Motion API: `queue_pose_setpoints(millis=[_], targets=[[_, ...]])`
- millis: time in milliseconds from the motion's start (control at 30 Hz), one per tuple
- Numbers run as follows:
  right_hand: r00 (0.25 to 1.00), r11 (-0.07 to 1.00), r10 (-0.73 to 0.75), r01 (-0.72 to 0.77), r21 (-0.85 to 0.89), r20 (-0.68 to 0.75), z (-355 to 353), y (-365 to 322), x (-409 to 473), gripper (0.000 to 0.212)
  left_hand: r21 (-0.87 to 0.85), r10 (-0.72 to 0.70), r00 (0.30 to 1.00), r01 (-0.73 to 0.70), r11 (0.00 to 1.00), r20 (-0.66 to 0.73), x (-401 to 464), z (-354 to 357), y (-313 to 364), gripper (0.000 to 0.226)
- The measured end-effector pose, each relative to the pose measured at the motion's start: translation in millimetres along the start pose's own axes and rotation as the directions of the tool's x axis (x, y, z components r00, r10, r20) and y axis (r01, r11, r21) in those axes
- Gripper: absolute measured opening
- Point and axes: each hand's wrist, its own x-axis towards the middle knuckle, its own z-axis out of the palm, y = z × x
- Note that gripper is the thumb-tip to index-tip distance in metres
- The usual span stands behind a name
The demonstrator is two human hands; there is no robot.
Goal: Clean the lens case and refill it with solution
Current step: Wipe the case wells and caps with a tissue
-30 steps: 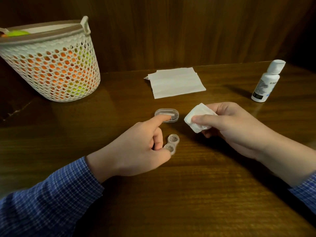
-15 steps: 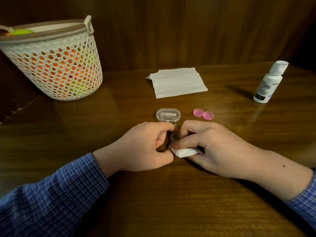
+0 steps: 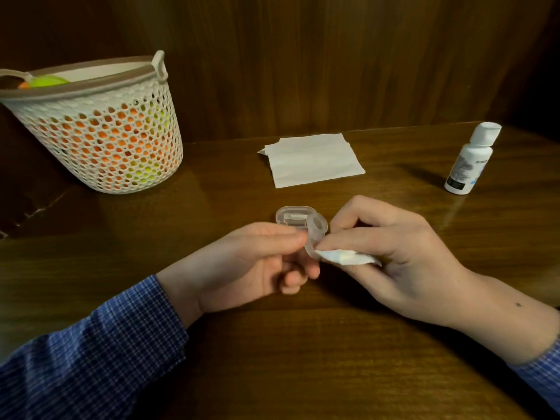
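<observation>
Obs., left to right across the table (image 3: 212,344):

- Far left: mesh basket (image 3: 100,140) with orange and yellow-green contents, well apart from the work. Not involved
- Your left hand (image 3: 254,265) holds the lens case (image 3: 315,234) lifted off the table. Fingers (image 3: 272,237) curled, thumb and forefinger pinching the case at its lower end. The long axis of the case runs up and slightly to the right, so one open cup stands above your fingertips and the other sits down at the pinch
- Just behind the case, on the table: a small clear oval box (image 3: 289,216), partly hidden by the raised cup
- Further back, centre: folded tissue (image 3: 312,159), flat, untouched
- Your right hand (image 3: 394,253) meets the case from its right side. Fingers curled around a folded white wipe (image 3: 345,257), whose tip touches the lower cup right beside your left fingertips. Both hands are at the case; the right one carries the wiping
- Far right, well apart: solution bottle (image 3: 468,162), upright, cap on

Judgement: cleaning step in hand; refill not begun. The upper cup lies above the wipe, along the case axis, so the wipe would travel upward or the case would be turned. Caps not visible here
</observation>
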Motion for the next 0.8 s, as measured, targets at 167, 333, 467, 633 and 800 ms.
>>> queue_pose_setpoints(millis=[167,333,467,633,800], targets=[[0.999,0.999,-0.043,0.043,0.011,0.019,-2.4,-0.1,0.3,0.02,-0.13,-0.014,0.992,0.03,0.991,0.124,-1.4,1.4,-2.0,0.025],[0.994,0.989,0.091,-0.083,0.125,-0.059,-0.9,-3.6,0.4,0.018,-0.054,0.049,0.999,-0.05,0.997,-0.015,2.0,2.8,-2.0,0.024],[0.985,0.986,0.152,-0.145,0.081,-0.081,1.5,-5.3,-0.5,0.017,0.024,0.101,0.991,-0.099,0.995,-0.082,3.3,3.4,-4.2,0.021],[0.985,0.993,0.101,-0.107,-0.042,-0.137,-0.5,-5.8,-0.4,0.018,0.057,0.114,0.992,-0.111,0.992,-0.061,4.6,5.7,-6.9,0.02],[0.993,0.991,0.118,-0.117,-0.061,0.013,-0.3,-6.0,-1.0,0.022,0.054,0.096,0.993,-0.092,0.994,-0.076,4.9,7.3,-7.0,0.021]])
